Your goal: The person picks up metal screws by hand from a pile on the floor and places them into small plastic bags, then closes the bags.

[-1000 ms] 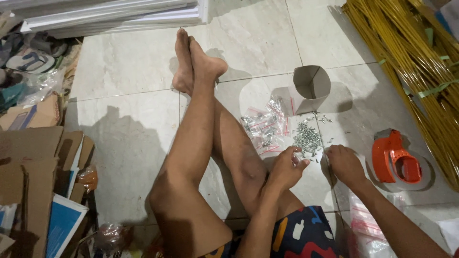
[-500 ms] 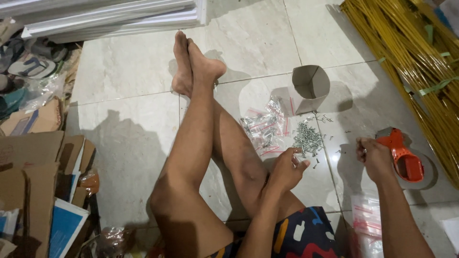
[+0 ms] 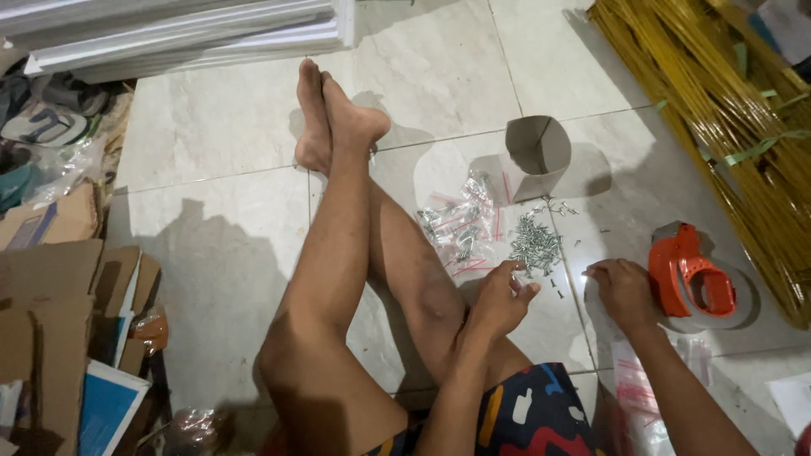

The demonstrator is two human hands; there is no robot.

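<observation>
I sit on a tiled floor with my legs stretched out and crossed. My left hand (image 3: pixel 500 297) rests just below a small pile of grey screws (image 3: pixel 536 244), its fingers curled as if pinching something too small to see. My right hand (image 3: pixel 623 289) hovers to the right of the pile, fingertips together near a loose screw, and next to an orange tape dispenser (image 3: pixel 688 274). Small clear bags with red strips (image 3: pixel 460 226), some holding screws, lie beside my shin.
A folded cardboard sleeve (image 3: pixel 538 152) stands beyond the screws. A bundle of yellow sticks (image 3: pixel 726 110) runs along the right. White panels (image 3: pixel 186 34) lie at the top, cardboard pieces (image 3: pixel 51 312) at the left. More clear bags (image 3: pixel 642 388) sit under my right forearm.
My right hand went from the screw pile to the tape dispenser and has come back left towards the pile. My left hand has stayed by the screws.
</observation>
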